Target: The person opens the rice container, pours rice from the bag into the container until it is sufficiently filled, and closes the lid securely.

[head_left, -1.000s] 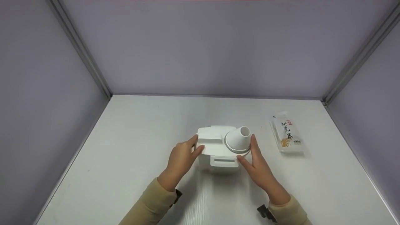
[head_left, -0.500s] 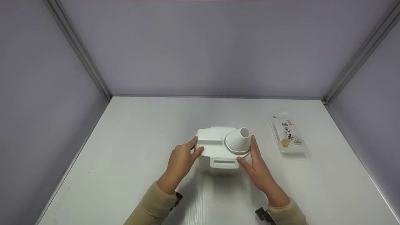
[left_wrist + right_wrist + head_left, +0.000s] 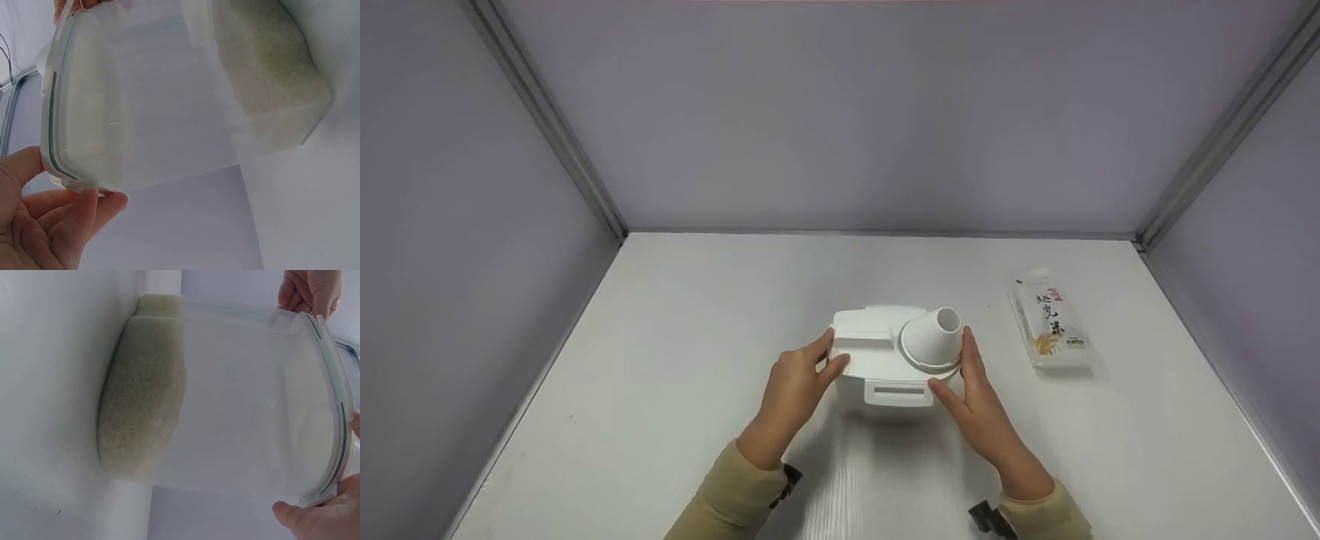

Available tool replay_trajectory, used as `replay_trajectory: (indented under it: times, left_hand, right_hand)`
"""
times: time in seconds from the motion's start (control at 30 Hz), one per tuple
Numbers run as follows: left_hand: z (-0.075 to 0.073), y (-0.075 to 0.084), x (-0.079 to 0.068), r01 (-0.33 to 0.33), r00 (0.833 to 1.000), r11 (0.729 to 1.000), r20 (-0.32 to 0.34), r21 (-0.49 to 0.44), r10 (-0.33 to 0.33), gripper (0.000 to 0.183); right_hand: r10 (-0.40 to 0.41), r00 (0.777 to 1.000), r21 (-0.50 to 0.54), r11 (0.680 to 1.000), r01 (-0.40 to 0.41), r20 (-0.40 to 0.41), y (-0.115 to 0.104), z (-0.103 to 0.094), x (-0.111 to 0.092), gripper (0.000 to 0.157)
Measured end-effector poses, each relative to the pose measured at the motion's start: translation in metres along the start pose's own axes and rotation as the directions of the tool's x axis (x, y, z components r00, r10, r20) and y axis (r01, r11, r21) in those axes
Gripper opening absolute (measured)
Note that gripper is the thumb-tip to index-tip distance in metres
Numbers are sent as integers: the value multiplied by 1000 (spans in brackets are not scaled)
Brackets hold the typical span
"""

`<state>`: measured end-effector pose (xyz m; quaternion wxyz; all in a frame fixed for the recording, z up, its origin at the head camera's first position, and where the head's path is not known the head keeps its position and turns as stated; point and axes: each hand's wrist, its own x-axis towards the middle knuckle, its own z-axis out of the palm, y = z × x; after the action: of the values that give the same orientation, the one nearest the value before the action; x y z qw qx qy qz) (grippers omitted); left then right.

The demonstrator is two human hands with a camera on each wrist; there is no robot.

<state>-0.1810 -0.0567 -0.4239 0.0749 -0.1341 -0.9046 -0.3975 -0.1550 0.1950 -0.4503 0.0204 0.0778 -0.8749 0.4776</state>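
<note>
A clear plastic rice storage container (image 3: 230, 399) stands upright with rice (image 3: 140, 394) in its bottom. Its white lid (image 3: 866, 364) is on top, and a round cone-shaped spout (image 3: 932, 337) rises from the lid's right part. My left hand (image 3: 793, 386) grips the lid's left end, thumb on the upper face and fingers at the side below the rim. At the right end my right hand (image 3: 986, 412) holds the lid's corner, with the thumb at the front edge and the fingers along the side. In the left wrist view, left fingers (image 3: 84, 216) curl under the rim.
A clear-fronted bag (image 3: 1050, 322) with printed characters lies to the right of the container. The white table (image 3: 682, 315) is bounded by grey panels at the back and both sides. Dark wrist straps show by both sleeves.
Both hands keep their hold on the lid, and the container stays in place. The head view has shifted very slightly.
</note>
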Motion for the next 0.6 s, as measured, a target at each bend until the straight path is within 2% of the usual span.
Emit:
replay_trajectory:
  times: [0.23, 0.6]
  left_hand:
    - [0, 0, 0, 16, 1000, 995, 18, -97, -14, 52]
    - [2, -1, 0, 27, 1000, 993, 14, -117, -25, 52]
  right_hand:
    - [-27, 1000, 21, 999, 27, -4, -1, 0, -2, 83]
    - [-12, 1000, 32, 999, 12, 1, 1, 0, 0, 85]
